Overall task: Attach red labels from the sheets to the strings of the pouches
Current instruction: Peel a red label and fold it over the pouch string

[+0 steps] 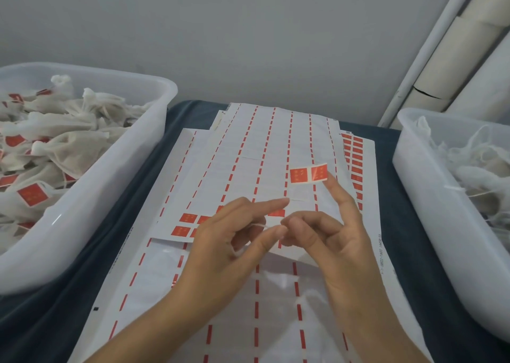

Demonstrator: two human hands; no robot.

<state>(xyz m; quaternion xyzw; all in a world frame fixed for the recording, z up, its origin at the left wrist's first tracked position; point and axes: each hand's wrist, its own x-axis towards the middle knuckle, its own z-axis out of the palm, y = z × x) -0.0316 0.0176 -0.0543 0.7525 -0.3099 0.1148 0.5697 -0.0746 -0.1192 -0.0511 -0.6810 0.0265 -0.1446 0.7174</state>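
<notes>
A folded-open red label sticks to the raised index fingertip of my right hand. Between both hands runs a thin white string. My left hand pinches it with thumb and fingers, its index finger pointing right. My right thumb and middle finger pinch the string's other end. The string's pouch, white and translucent, lies on the sheets just below my hands. The label sheets are stacked in the middle, mostly stripped, with a few red labels left by my left hand.
A white bin on the left holds many pouches with red labels attached. A white bin on the right holds pouches with bare strings. Everything rests on a dark blue cloth. More label sheets peek out at the right.
</notes>
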